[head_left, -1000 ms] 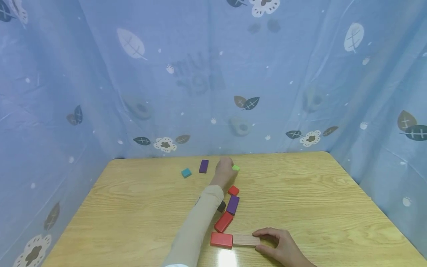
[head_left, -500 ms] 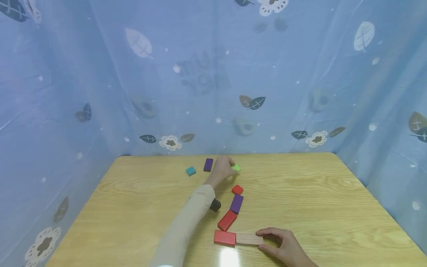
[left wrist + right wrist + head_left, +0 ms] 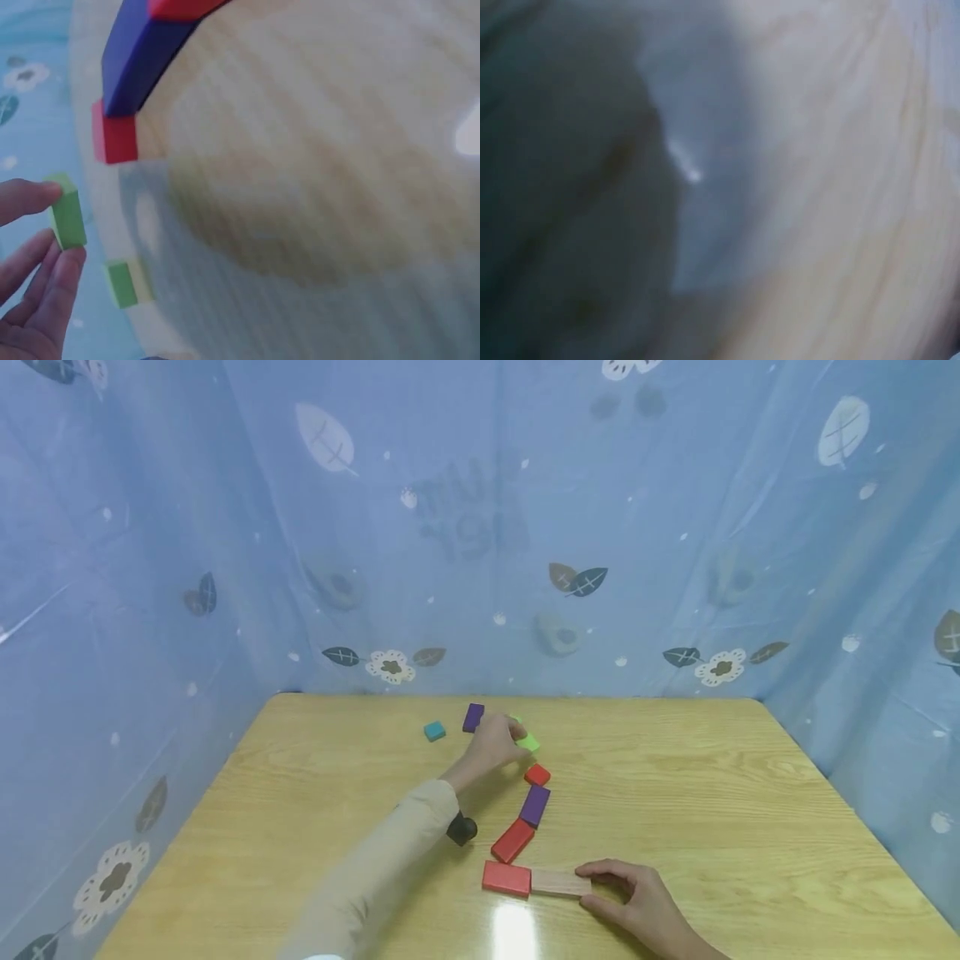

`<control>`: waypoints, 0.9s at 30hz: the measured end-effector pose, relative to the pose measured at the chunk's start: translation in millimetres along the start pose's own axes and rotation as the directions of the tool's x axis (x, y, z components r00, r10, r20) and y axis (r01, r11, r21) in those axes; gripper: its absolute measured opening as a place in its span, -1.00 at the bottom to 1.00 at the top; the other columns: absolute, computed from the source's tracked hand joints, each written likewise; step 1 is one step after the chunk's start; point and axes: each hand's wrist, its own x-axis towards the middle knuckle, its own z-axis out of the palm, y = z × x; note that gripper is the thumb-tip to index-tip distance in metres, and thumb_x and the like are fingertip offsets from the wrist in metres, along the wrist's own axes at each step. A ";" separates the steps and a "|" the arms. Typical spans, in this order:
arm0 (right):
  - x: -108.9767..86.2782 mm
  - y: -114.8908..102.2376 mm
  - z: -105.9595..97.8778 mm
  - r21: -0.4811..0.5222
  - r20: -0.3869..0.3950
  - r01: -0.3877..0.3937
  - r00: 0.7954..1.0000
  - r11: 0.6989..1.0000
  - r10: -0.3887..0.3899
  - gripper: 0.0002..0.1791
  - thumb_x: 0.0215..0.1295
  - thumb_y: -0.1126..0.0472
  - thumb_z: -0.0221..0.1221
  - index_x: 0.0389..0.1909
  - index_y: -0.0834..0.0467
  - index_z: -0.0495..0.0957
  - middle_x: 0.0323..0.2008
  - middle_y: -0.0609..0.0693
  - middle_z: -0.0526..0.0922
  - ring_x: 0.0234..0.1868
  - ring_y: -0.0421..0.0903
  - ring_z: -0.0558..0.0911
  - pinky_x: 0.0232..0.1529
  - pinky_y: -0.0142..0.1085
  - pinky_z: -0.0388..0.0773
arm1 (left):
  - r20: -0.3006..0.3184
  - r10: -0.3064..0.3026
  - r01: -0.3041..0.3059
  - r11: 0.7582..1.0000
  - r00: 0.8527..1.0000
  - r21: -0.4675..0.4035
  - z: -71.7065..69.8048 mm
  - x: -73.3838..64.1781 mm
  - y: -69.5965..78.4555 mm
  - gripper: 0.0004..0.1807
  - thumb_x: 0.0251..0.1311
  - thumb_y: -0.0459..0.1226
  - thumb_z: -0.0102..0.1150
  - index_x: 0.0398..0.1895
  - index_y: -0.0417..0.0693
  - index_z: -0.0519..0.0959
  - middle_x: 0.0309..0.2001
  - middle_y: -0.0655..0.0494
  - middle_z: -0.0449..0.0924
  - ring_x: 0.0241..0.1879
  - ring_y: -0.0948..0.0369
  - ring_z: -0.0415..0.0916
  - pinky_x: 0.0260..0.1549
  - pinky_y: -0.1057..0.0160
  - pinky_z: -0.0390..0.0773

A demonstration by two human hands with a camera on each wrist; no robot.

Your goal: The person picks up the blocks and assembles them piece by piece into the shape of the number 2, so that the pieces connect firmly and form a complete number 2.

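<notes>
- The lime-green block (image 3: 528,742) is sitting in the left hand (image 3: 489,746), just beyond the far end of a curving row of blocks; whether it is touching the tabletop (image 3: 720,810) is impossible to tell.
- The grip of that hand is closing narrowly on it, thumb on the side toward the row and fingertips opposite; its long axis seems to be running from thumb to fingertips, roughly in line with the row's far end.
- The relation that is mattering most, by my judgement: the small red block (image 3: 537,774) ending the row is lying on the thumb side of the held piece, near but apart, and the left hand is being by far the nearer one.
- A second green block (image 3: 121,283) is resting near those fingertips, mostly hidden in the head view.
- Toward the person, a purple block (image 3: 535,806), a slanting red block (image 3: 513,841) and a crosswise red block (image 3: 506,878) are forming the curve.
- A plain wooden block (image 3: 557,882) is extending it rightward, the right hand (image 3: 637,902) pinching its outer end; the right wrist view is blurring everything.
- Left of the left hand, another purple block (image 3: 472,717) and a teal block (image 3: 435,731) are lying apart.
- Behind, a blue curtain (image 3: 450,468) is hanging.
</notes>
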 end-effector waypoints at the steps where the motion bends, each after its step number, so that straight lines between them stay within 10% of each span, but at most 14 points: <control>1: -0.1 0.0 0.7 -0.009 -0.009 0.013 1.000 1.000 -0.013 -0.72 0.14 0.18 0.35 -0.12 0.16 0.66 -0.14 0.00 0.71 -0.05 -0.31 0.60 -0.04 -0.52 0.50 | 0.006 0.008 -0.008 1.000 1.000 0.000 0.5 -2.7 -0.9 -0.63 -0.05 -0.32 0.43 -0.11 -0.22 0.68 -0.23 -0.01 0.70 -0.21 0.14 0.62 -0.31 0.32 0.59; 27: 3.6 5.1 3.5 -0.049 -0.046 0.077 0.996 0.996 -0.080 -0.72 0.08 0.28 0.38 -0.14 0.20 0.66 -0.18 -0.01 0.72 -0.09 -0.31 0.62 -0.06 -0.50 0.52 | 0.028 -0.077 0.073 0.991 0.997 0.108 6.8 -4.3 -9.7 -0.63 -0.08 -0.19 0.50 -0.19 -0.16 0.70 -0.13 0.03 0.67 -0.13 0.14 0.60 -0.19 0.30 0.57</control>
